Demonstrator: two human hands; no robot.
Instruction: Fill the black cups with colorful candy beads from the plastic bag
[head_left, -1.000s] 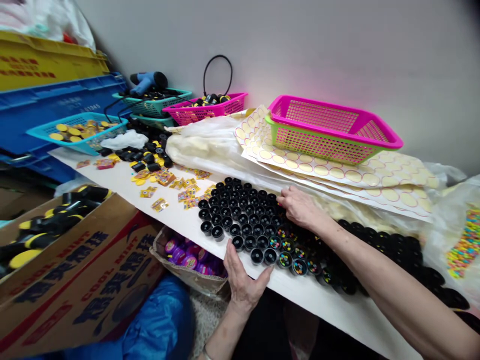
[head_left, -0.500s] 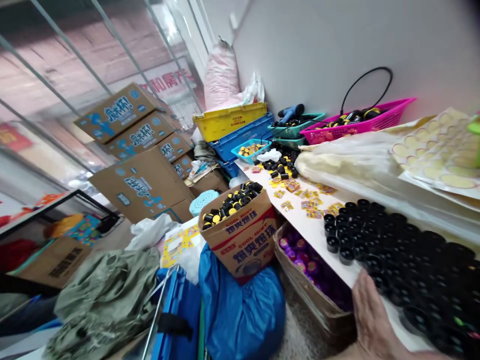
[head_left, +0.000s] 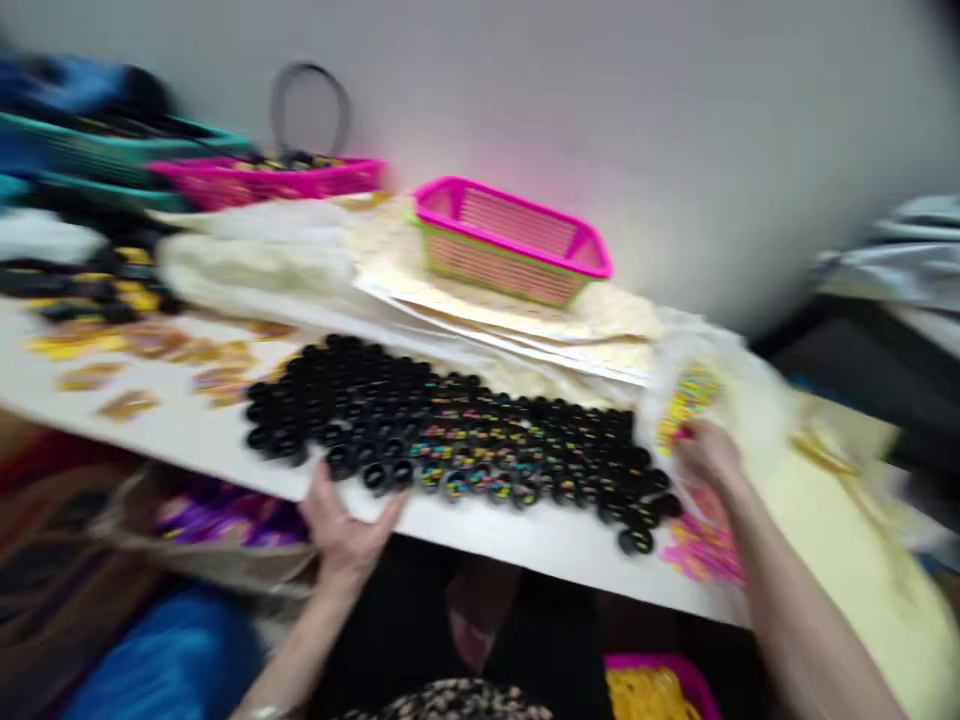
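Observation:
My left hand (head_left: 345, 530) is at the table's front edge, thumb and fingers spread wide against the front row of small black cups (head_left: 345, 400). Many cups stand packed together; those toward the right hold bits of coloured pieces, while the left ones look dark inside. My right hand (head_left: 709, 455) reaches to a clear plastic bag (head_left: 660, 390) at the right end of the cups, beside small yellow and multicoloured pieces (head_left: 691, 392). Its fingers are blurred and partly hidden. A heap of pink pieces (head_left: 701, 550) lies just below it on the table.
A pink and green basket (head_left: 514, 240) rests on cream sheets (head_left: 480, 310) against the wall. Flat yellow packets (head_left: 217, 365) and black-and-yellow caps (head_left: 112, 285) lie at the left. Below the table are a box of purple items (head_left: 232, 515) and a pink tub (head_left: 697, 685).
The view has swung right from the boxes and window to the table. My left hand stays at the cups' front edge; my right hand has come into view at the plastic bag.

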